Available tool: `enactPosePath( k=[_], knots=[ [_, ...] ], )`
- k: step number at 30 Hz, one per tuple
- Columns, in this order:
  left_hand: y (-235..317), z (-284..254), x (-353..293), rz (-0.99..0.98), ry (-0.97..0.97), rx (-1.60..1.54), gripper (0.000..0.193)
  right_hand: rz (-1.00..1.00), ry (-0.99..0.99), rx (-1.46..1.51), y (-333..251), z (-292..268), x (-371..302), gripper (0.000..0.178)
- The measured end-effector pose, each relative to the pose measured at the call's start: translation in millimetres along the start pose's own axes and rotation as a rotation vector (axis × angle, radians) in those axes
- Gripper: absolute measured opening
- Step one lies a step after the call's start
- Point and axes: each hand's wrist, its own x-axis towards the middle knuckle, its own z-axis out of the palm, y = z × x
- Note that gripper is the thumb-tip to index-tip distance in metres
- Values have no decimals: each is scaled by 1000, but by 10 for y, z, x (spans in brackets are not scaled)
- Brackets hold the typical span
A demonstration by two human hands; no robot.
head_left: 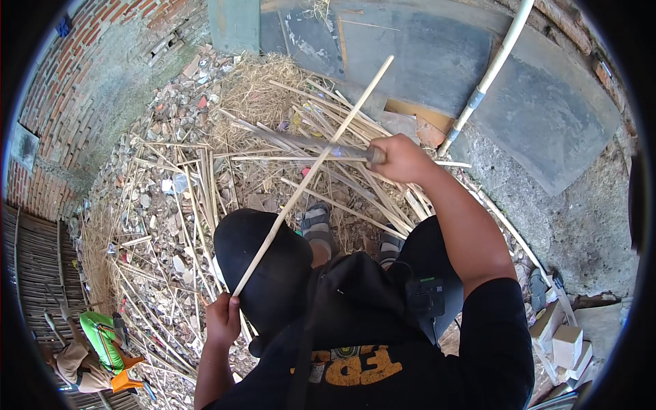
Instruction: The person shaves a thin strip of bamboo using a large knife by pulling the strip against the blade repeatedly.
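My left hand (222, 318) is closed round the lower end of a long pale bamboo strip (294, 198). The strip slants up and away to the right, passing over my left knee (253, 239). In my closed right hand (401, 158) is the handle of a machete (352, 152), its grey blade pointing left. Blade and strip cross in front of me; whether they touch I cannot tell. Below them, several cut bamboo strips (372, 198) lie in a loose heap around my sandalled feet (316, 222).
Rubble and more strips cover the ground to the left. Dry straw-like shavings (256, 89) are piled ahead. A pale pole (488, 75) leans over grey sheets (430, 55) at the far right. White blocks (567, 346) stand at the near right. A green and orange item (102, 342) is at the near left.
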Motion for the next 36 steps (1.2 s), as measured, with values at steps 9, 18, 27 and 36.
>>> enactPosePath(
  k=[9,18,27,36],
  knots=[
    [128,-177,39,-51,-134,-65,36,-113,92,-145,-155,59,-89,27],
    [274,-104,37,-25,-19,-27,27,-111,33,-190,-161,96,-128,27],
    [236,-137,66,-27,-112,-78,33,-133,31,-145,-118,89,-83,26],
    [184,-163,92,-41,-153,-169,39,-122,68,-120,-118,73,-61,29]
  ],
)
